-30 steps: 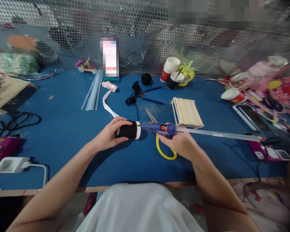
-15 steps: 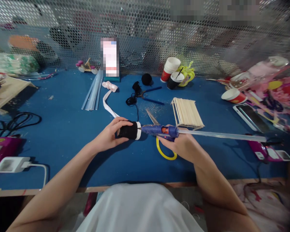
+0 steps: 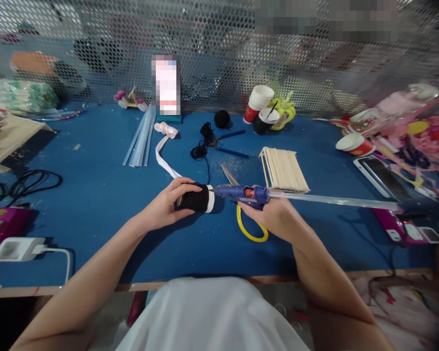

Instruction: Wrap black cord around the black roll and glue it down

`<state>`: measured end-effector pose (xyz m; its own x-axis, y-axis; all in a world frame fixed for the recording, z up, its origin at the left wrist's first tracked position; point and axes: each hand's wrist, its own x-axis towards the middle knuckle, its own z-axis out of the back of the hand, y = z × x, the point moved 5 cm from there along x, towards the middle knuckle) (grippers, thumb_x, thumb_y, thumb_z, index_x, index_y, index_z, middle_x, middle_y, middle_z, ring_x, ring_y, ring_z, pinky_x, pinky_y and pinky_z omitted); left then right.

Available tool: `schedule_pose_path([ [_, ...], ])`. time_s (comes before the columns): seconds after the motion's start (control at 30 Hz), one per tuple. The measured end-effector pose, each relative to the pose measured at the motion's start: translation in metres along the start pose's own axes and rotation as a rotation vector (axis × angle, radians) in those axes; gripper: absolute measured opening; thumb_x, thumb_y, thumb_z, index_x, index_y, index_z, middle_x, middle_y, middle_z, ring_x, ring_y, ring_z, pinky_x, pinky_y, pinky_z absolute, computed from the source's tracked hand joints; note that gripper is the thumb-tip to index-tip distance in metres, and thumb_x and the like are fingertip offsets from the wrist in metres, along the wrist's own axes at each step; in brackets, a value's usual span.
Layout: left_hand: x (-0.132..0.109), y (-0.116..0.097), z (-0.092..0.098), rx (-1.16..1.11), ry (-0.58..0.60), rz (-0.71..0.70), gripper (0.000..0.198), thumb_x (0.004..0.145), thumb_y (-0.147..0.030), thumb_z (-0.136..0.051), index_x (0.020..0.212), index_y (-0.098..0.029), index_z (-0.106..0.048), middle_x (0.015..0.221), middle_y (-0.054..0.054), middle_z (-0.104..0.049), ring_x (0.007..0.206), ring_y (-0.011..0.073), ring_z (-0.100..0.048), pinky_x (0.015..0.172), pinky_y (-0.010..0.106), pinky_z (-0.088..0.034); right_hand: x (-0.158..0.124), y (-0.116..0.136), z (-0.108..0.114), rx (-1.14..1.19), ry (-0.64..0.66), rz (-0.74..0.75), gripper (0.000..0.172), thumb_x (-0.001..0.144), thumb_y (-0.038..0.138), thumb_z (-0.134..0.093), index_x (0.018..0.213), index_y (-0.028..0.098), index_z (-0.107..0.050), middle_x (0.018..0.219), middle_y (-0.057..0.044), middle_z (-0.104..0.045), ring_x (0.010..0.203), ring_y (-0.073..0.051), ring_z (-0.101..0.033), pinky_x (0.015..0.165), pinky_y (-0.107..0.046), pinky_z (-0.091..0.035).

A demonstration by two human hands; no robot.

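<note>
My left hand (image 3: 167, 204) is closed around a paper cup (image 3: 195, 200) lying on its side, wrapped in black yarn with a white band bare at its right end. My right hand (image 3: 274, 214) grips a blue glue gun (image 3: 237, 193), a long clear glue stick (image 3: 332, 199) jutting from its back. The nozzle is at the cup's upper edge, by the border of yarn and white band; whether it touches I cannot tell. Scissors (image 3: 252, 237) with yellow handles lie partly under the glue gun. A white ribbon (image 3: 164, 161) runs behind the cup, and black yarn (image 3: 198, 151) trails to it.
Beyond my hands lie blue-handled pliers (image 3: 230, 152), a black ball (image 3: 222, 119), glue sticks (image 3: 141, 139) and a propped phone (image 3: 167, 87). Stacked paper cups (image 3: 259, 100) stand before the mesh screen. A small stick-built table (image 3: 287, 170) is behind my right hand. Purple power strips (image 3: 395, 226) sit at both sides.
The glue gun's nozzle has shifted slightly up along the cup's edge, and its back end has tilted a little. The cup has turned slightly in my left hand.
</note>
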<state>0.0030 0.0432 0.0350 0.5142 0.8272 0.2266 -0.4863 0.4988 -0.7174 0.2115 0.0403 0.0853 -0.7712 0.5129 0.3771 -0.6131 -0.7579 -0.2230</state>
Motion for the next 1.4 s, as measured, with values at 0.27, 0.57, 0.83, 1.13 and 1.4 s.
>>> schedule_pose_path([
  [0.27,-0.001,0.001,-0.002,0.003,0.026,0.036,0.044,0.078,-0.021,-0.058,0.119,-0.024,-0.044,0.125,0.01,-0.04,0.111,0.0245,-0.046,0.093,0.042,-0.044,0.004,-0.013,-0.016,0.345,0.061,-0.315,0.023,0.083,0.025,-0.044,0.078,0.015,-0.064,0.058,-0.004,-0.058,0.05,-0.013,-0.054,0.045,-0.023,-0.04],
  [0.57,-0.001,-0.003,0.0,0.004,0.018,-0.003,0.045,0.077,-0.018,-0.058,0.12,-0.023,-0.044,0.124,0.01,-0.041,0.117,0.0234,-0.042,0.097,0.039,-0.04,0.004,-0.009,-0.006,0.315,0.028,-0.193,0.024,0.083,0.021,-0.042,0.077,0.014,-0.064,0.054,-0.005,-0.056,0.051,-0.016,-0.055,0.047,-0.025,-0.042],
  [0.83,0.0,-0.005,0.0,-0.006,0.017,0.007,0.045,0.076,-0.016,-0.059,0.119,-0.024,-0.045,0.123,0.011,-0.04,0.114,0.0236,-0.044,0.094,0.039,-0.042,0.01,-0.011,-0.008,0.422,0.045,-0.307,0.015,0.079,0.017,-0.048,0.076,0.017,-0.063,0.057,-0.003,-0.059,0.053,-0.016,-0.058,0.049,-0.025,-0.046],
  [1.13,-0.001,-0.001,0.001,-0.025,-0.004,0.031,0.044,0.079,-0.023,-0.058,0.12,-0.025,-0.044,0.122,0.01,-0.042,0.113,0.0239,-0.044,0.095,0.041,-0.041,0.005,-0.007,0.0,0.384,-0.02,-0.253,0.02,0.082,0.018,-0.045,0.074,0.015,-0.063,0.061,-0.006,-0.061,0.052,-0.015,-0.057,0.049,-0.025,-0.046],
  [1.4,0.001,0.001,0.003,-0.025,-0.037,0.039,0.044,0.078,-0.028,-0.059,0.12,-0.024,-0.045,0.119,0.01,-0.046,0.111,0.0224,-0.045,0.095,0.039,-0.04,0.006,0.003,0.011,0.189,-0.018,-0.108,0.025,0.084,0.017,-0.041,0.075,0.013,-0.065,0.062,-0.009,-0.062,0.054,-0.018,-0.059,0.045,-0.028,-0.043],
])
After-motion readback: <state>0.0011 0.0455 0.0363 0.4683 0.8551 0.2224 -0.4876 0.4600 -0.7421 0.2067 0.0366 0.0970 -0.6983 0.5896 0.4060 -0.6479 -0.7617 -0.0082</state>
